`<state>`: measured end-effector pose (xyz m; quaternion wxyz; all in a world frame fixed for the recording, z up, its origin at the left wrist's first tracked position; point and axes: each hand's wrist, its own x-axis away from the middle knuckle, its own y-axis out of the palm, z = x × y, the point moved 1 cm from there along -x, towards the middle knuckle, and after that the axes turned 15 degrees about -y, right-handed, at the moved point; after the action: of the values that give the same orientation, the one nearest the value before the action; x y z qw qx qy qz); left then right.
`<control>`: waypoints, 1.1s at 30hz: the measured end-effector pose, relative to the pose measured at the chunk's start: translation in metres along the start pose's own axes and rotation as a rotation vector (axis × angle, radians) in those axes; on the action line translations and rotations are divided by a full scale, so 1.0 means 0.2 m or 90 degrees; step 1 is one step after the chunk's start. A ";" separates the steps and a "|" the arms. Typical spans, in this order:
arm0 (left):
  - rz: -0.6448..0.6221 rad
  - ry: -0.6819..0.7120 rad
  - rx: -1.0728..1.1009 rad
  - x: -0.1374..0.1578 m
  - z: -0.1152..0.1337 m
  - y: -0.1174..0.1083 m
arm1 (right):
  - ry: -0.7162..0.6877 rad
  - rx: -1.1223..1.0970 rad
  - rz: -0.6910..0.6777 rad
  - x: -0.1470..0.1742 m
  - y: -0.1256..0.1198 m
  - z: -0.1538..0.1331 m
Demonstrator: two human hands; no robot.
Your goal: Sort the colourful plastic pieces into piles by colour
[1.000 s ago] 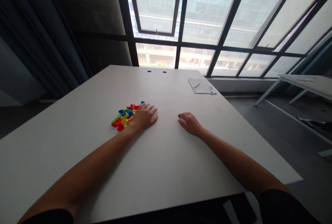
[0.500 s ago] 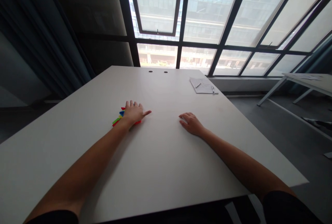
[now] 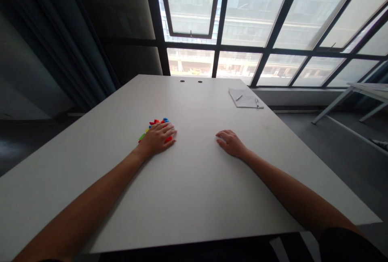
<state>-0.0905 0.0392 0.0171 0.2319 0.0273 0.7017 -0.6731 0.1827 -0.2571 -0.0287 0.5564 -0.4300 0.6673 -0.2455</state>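
Observation:
My left hand (image 3: 158,137) lies flat over a small pile of brightly coloured pieces (image 3: 157,121) on the white table (image 3: 188,189). Its fingers stretch out toward the right and cover much of the pile. Red, blue, yellow and green bits show around the hand's edges; their exact kind is too small to make out. To the right, my right hand (image 3: 232,143) rests on the tabletop, apart from the pile. Its fingers are slightly bent, with a gap between thumb and forefinger, and I see nothing held there.
A sheet of paper (image 3: 246,99) with two pens on it lies near the table's far right edge. Two dark round holes (image 3: 182,81) sit at the far end. Beyond are large windows, a dark curtain (image 3: 60,31) on the left and another table (image 3: 366,89) on the right.
My left hand has turned so that its fingers point right instead of away from me, and it now lies lower over the pieces. My right hand stays in place. The view has shifted slightly.

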 end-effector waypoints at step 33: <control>-0.017 0.052 0.215 0.03 0.58 0.04 | 0.002 -0.066 0.247 -0.02 -0.11 -0.11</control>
<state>-0.0590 -0.0726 0.0082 0.1866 0.0840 0.5879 -0.7826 0.1690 -0.2680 -0.0035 0.5691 -0.3211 0.7504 -0.0999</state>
